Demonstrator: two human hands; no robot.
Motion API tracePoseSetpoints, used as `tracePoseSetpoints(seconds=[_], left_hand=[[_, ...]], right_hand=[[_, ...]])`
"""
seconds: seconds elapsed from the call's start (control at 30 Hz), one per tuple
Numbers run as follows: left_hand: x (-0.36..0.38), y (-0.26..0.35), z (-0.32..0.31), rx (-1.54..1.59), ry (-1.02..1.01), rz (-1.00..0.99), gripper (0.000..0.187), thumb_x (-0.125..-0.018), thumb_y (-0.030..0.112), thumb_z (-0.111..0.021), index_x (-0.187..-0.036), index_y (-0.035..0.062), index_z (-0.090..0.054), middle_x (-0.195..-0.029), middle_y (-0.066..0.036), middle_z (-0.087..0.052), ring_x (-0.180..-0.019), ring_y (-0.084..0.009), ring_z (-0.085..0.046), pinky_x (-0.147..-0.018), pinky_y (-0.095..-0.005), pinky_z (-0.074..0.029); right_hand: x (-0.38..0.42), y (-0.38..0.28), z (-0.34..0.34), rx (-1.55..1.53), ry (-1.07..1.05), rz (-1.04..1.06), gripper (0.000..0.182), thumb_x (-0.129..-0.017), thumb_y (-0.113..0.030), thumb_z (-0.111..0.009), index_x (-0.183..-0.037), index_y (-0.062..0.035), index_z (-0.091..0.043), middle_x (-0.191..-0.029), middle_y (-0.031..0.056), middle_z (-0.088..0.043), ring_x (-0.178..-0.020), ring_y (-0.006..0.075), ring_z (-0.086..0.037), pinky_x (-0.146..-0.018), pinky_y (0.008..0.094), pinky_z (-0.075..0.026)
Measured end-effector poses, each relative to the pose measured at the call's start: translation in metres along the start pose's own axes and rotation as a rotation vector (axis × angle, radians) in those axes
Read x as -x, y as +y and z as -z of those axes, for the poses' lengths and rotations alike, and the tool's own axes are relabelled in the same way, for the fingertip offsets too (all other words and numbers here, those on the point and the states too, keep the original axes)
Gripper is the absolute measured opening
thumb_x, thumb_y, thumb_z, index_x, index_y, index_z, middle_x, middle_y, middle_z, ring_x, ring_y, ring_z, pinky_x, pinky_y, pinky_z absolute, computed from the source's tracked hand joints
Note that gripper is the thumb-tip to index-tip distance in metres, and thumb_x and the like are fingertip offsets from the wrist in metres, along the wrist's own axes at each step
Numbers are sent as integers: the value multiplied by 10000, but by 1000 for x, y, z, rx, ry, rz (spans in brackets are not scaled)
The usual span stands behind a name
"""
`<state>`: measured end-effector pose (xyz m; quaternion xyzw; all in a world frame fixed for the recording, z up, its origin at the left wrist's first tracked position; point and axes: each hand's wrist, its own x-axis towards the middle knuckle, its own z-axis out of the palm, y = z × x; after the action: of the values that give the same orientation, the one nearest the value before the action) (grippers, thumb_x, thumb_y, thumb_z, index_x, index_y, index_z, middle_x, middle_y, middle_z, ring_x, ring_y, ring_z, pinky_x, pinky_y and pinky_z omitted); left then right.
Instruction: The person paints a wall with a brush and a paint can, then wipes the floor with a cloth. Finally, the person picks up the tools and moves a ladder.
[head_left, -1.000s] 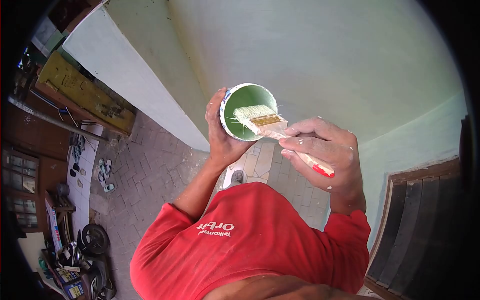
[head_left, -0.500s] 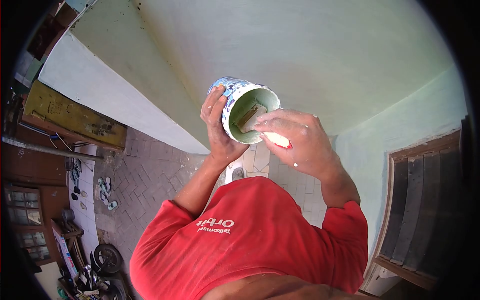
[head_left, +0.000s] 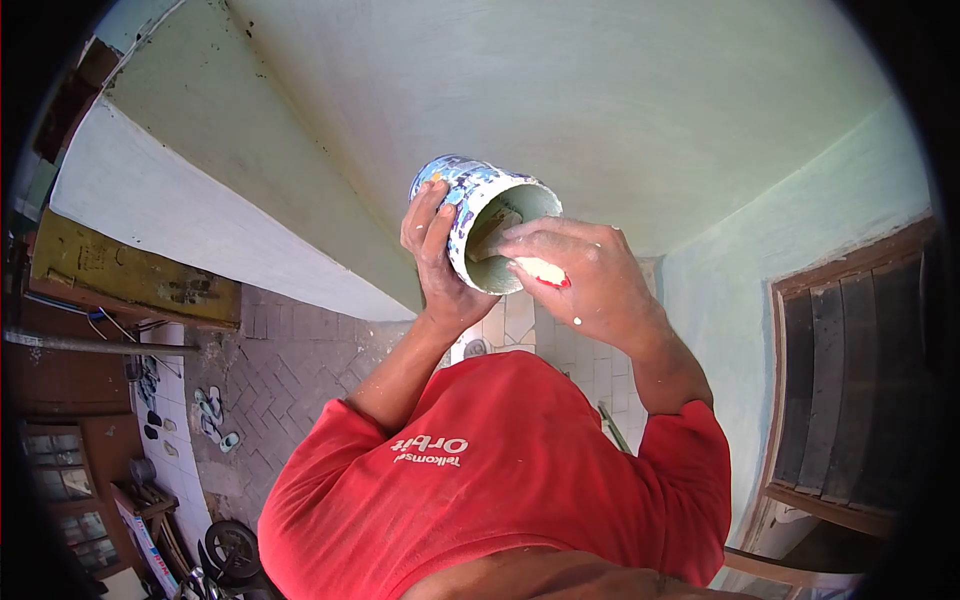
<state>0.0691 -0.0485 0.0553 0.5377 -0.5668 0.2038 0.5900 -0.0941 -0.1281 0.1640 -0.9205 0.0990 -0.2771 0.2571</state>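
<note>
My left hand point(head_left: 440, 260) is wrapped round a paint can point(head_left: 462, 182) with blue and white splotches on its outside. The can is tilted so that its mouth faces me, and pale green paint coats the inner wall. In my right hand point(head_left: 600, 280) is a paintbrush point(head_left: 542, 270), gripped by its white handle with a red end. Its head reaches inside the can; the bristle tips are partly hidden by the rim and my fingers. White paint specks mark my right hand.
A pale green wall point(head_left: 620, 110) rises ahead, with a slanting ledge point(head_left: 220, 210) at left. To the right is a wood-framed shutter point(head_left: 840, 370). Brick paving point(head_left: 290, 370) lies below, with sandals point(head_left: 210, 412), a yellow chest point(head_left: 140, 270) and a wheel point(head_left: 232, 550) at left.
The brush has moved deeper into the can, and less of its head shows. My right hand is slightly further left. The whole view has shifted a little.
</note>
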Motion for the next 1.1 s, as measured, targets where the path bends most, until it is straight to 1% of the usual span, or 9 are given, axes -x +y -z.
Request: tracePoseSetpoints(seconds=[0.33, 0.4, 0.5, 0.57, 0.63, 0.67, 0.77, 0.9, 1.1], left_hand=[[5, -20, 10, 12, -22, -2, 1155, -647, 254, -996, -1531, 115, -265, -1540, -198, -374, -1460, -384, -358, -1218, -544, -313], [14, -29, 8, 59, 45, 95, 1058, -635, 268, -987, -1488, 79, -390, -1493, -208, -475, -1393, -410, -444, -1149, -526, -309], [22, -28, 17, 6, -54, 195, 1069, -618, 250, -984, -1490, 65, -395, -1481, -211, -486, -1387, -415, -449, -1139, -526, -306], [32, -31, 22, -5, -52, 216, 1074, -607, 250, -983, -1489, 58, -401, -1469, -211, -499, -1382, -413, -456, -1129, -519, -304], [37, -29, 27, -59, -123, 255, 1152, -582, 279, -1023, -1505, 50, -373, -1485, -200, -490, -1390, -402, -456, -1161, -495, -324], [41, -30, 26, -18, -87, 270, 1055, -606, 258, -980, -1477, 59, -420, -1463, -207, -512, -1375, -407, -468, -1130, -510, -291], [43, -27, 32, -52, -106, 306, 1057, -603, 264, -980, -1476, 58, -421, -1462, -203, -514, -1378, -408, -465, -1136, -511, -286], [42, -24, 38, -71, -124, 353, 1059, -596, 269, -981, -1472, 56, -426, -1456, -196, -519, -1380, -404, -466, -1144, -504, -281], [29, -14, 41, -117, -176, 414, 1061, -575, 132, -934, -1488, 35, -400, -1436, -184, -503, -1347, -373, -478, -1152, -473, -327]], right_hand=[[2, -22, -8, -79, 127, -41, 229, -827, -18, -804, -1049, -41, -753, -1035, 112, -771, -848, 262, -755, -737, 346, -607], [6, -19, -6, -111, 151, -37, 224, -825, -14, -809, -1041, -29, -749, -1040, 125, -772, -834, 249, -757, -725, 341, -605], [22, 0, -16, -180, 211, -73, 153, -899, -39, -758, -1043, 6, -731, -975, 134, -763, -839, 213, -761, -693, 309, -596], [33, 10, -36, -616, 343, -437, 117, -956, -58, -715, -1029, 31, -694, -956, 134, -748, -829, 190, -751, -688, 283, -589], [40, 25, -55, -781, 412, -500, 110, -969, -59, -702, -1037, 22, -672, -959, 132, -739, -834, 196, -749, -693, 281, -591], [44, 31, -63, -944, 491, -569, 103, -982, -61, -688, -1044, 12, -650, -963, 130, -729, -840, 202, -747, -698, 279, -594], [60, 45, -78, -1215, 499, -639, 145, -952, -41, -707, -1058, -32, -609, -1014, 118, -706, -881, 216, -751, -720, 274, -605], [67, 52, -86, -1298, 490, -635, 157, -931, -8, -706, -1047, -51, -610, -991, 110, -703, -920, 212, -746, -747, 264, -610], [63, 62, -92, -1592, 604, -691, 156, -923, -23, -734, -1026, -65, -624, -952, 98, -710, -891, 184, -734, -721, 221, -594]])
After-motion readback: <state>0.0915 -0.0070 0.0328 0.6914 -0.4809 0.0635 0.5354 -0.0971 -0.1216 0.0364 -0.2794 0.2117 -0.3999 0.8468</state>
